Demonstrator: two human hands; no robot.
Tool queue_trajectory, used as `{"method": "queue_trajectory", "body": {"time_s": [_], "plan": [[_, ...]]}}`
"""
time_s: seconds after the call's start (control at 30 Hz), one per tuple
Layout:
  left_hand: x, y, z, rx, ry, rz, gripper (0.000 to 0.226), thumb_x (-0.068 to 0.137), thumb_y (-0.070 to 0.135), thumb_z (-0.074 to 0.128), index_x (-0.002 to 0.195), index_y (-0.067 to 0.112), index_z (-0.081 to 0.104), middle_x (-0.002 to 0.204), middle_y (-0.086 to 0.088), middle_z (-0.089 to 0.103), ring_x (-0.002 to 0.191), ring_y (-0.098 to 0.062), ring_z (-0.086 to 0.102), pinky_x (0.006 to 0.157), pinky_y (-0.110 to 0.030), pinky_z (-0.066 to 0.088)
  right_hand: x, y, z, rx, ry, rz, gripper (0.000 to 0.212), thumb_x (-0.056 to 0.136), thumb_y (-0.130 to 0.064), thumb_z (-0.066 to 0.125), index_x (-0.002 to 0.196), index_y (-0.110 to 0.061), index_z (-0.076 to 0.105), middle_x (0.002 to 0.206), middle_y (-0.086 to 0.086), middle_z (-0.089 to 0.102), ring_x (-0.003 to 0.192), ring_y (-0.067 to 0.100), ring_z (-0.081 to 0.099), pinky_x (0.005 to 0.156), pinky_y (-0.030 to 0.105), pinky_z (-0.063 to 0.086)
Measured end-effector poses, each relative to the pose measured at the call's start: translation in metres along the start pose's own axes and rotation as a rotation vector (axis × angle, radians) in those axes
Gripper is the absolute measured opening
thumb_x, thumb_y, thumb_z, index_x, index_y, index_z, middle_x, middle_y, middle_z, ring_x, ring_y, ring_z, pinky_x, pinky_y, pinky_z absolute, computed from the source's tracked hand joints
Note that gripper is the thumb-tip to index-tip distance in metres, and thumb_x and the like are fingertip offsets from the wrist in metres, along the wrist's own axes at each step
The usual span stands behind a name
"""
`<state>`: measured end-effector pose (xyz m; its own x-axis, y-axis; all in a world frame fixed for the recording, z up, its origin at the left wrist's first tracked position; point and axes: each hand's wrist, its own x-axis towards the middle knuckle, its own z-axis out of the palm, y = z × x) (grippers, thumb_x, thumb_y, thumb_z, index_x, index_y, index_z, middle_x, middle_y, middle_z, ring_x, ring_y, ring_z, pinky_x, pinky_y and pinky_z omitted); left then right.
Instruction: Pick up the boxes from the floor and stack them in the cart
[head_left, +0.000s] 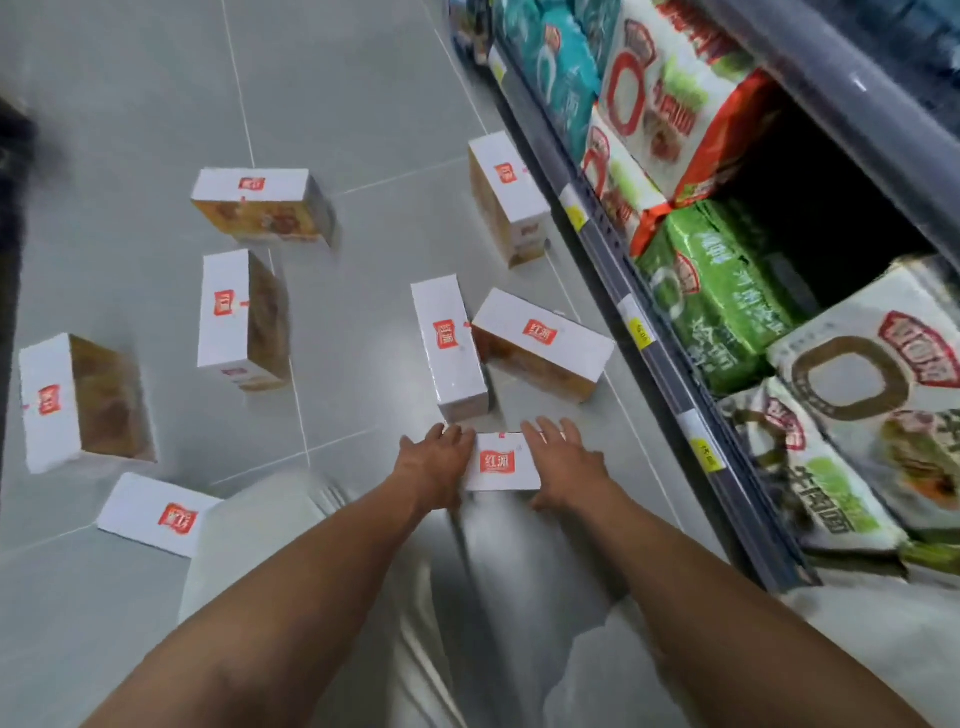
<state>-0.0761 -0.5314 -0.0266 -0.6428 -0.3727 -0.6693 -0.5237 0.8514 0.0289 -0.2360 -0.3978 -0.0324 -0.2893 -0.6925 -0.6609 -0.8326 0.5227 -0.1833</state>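
Several white boxes with red logos lie scattered on the grey tiled floor. The nearest box sits between my hands. My left hand grips its left end, and my right hand grips its right end, fingers reaching over the far edge. Just beyond stand two more boxes, an upright one and a tilted one. Others lie at the far right, far middle, centre left, left and near left. No cart is in view.
A shop shelf with yellow price tags runs along the right side, packed with green, white and red noodle bags. My light trousers fill the lower middle. A dark shape stands at the left edge.
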Motion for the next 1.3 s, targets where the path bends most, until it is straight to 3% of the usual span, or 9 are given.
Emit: {"method": "queue_trajectory", "body": {"time_s": [0.1, 0.3, 0.6, 0.73, 0.97, 1.1, 1.3], "plan": [[0.015, -0.003, 0.015, -0.058, 0.051, 0.011, 0.093, 0.089, 0.036, 0.073, 0.159, 0.014, 0.016, 0.159, -0.010, 0.033, 0.144, -0.030, 0.037, 0.104, -0.050, 0.049, 0.018, 0.002, 0.019, -0.005, 0.031, -0.009, 0.115, 0.077, -0.039, 0.085, 0.160, -0.030, 0.005, 0.167, 0.001, 0.014, 0.154, 0.032, 0.009, 0.109, 0.065, 0.036], [0.022, 0.000, 0.020, -0.064, 0.102, 0.005, 0.085, 0.089, 0.030, 0.074, 0.155, 0.012, 0.024, 0.150, -0.010, 0.043, 0.131, -0.029, 0.047, 0.094, -0.044, 0.053, 0.026, 0.001, 0.030, 0.056, 0.190, -0.026, 0.088, 0.082, -0.051, 0.074, 0.152, -0.029, 0.026, 0.151, 0.000, 0.041, 0.139, 0.026, 0.036, 0.099, 0.050, 0.050], [-0.005, -0.001, -0.023, -0.072, 0.153, 0.003, 0.080, 0.086, 0.030, 0.078, 0.149, 0.016, 0.032, 0.149, -0.007, 0.046, 0.129, -0.027, 0.050, 0.092, -0.043, 0.054, 0.001, -0.002, -0.012, 0.094, 0.211, -0.044, 0.082, 0.079, -0.059, 0.074, 0.145, -0.034, 0.031, 0.147, -0.003, 0.046, 0.133, 0.022, 0.043, 0.097, 0.046, 0.051], [-0.049, 0.000, -0.074, -0.111, 0.169, -0.006, 0.080, 0.086, 0.031, 0.080, 0.148, 0.017, 0.032, 0.145, -0.007, 0.050, 0.124, -0.025, 0.054, 0.093, -0.041, 0.054, -0.038, -0.013, -0.067, 0.080, 0.204, -0.075, 0.080, 0.080, -0.063, 0.072, 0.143, -0.034, 0.031, 0.146, -0.003, 0.046, 0.135, 0.024, 0.042, 0.097, 0.048, 0.051], [-0.170, -0.002, -0.213, -0.126, 0.209, -0.026, 0.076, 0.083, 0.029, 0.081, 0.144, 0.016, 0.037, 0.139, -0.007, 0.053, 0.117, -0.024, 0.055, 0.088, -0.042, 0.057, -0.152, -0.046, -0.212, 0.003, 0.197, -0.127, 0.092, 0.073, -0.039, 0.084, 0.147, -0.028, 0.032, 0.143, 0.001, 0.044, 0.132, 0.027, 0.038, 0.095, 0.051, 0.052], [-0.252, -0.010, -0.307, -0.102, 0.217, -0.048, 0.077, 0.080, 0.029, 0.080, 0.143, 0.014, 0.039, 0.134, -0.008, 0.055, 0.116, -0.027, 0.055, 0.088, -0.043, 0.056, -0.224, -0.075, -0.306, -0.031, 0.214, -0.179, 0.089, 0.072, -0.036, 0.082, 0.146, -0.023, 0.034, 0.141, 0.001, 0.044, 0.132, 0.028, 0.037, 0.092, 0.049, 0.053], [-0.376, -0.026, -0.457, -0.079, 0.217, -0.078, 0.078, 0.074, 0.030, 0.083, 0.140, 0.017, 0.043, 0.129, -0.007, 0.057, 0.114, -0.027, 0.058, 0.092, -0.043, 0.055, -0.334, -0.121, -0.450, -0.021, 0.251, -0.244, 0.089, 0.067, -0.043, 0.081, 0.143, -0.030, 0.038, 0.134, -0.004, 0.047, 0.127, 0.026, 0.046, 0.088, 0.041, 0.050]]}}
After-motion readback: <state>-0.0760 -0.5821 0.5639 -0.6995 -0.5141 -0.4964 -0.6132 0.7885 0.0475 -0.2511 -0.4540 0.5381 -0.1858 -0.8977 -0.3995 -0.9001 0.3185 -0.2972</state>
